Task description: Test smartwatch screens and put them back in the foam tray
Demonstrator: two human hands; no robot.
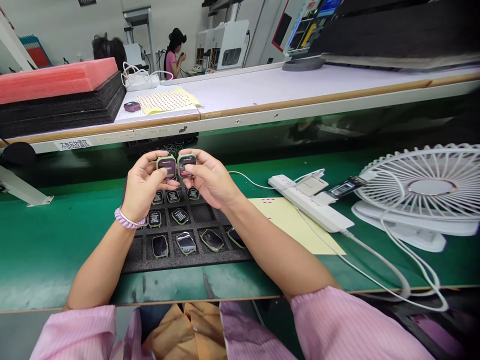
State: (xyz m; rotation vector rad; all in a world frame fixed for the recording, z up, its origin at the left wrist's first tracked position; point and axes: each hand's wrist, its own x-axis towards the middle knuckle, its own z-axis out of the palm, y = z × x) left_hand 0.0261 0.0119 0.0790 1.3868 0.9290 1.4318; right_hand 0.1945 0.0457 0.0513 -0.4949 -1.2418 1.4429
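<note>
Side by side above a black foam tray, two green-cased smartwatch bodies face me with lit screens. My left hand is closed around the left smartwatch, its thumb on the screen's lower edge. In my right hand is the right smartwatch, with the thumb lying across its display. Below them, the tray's compartments hold several more watches; one watch shows white text, and a front-row watch has a dark screen. My right forearm partly covers another watch.
To the right lie a yellow sheet, a white power strip with cables, and a white fan. A raised shelf spans the back, carrying pink foam and a dotted sticker sheet. Two people are beyond it.
</note>
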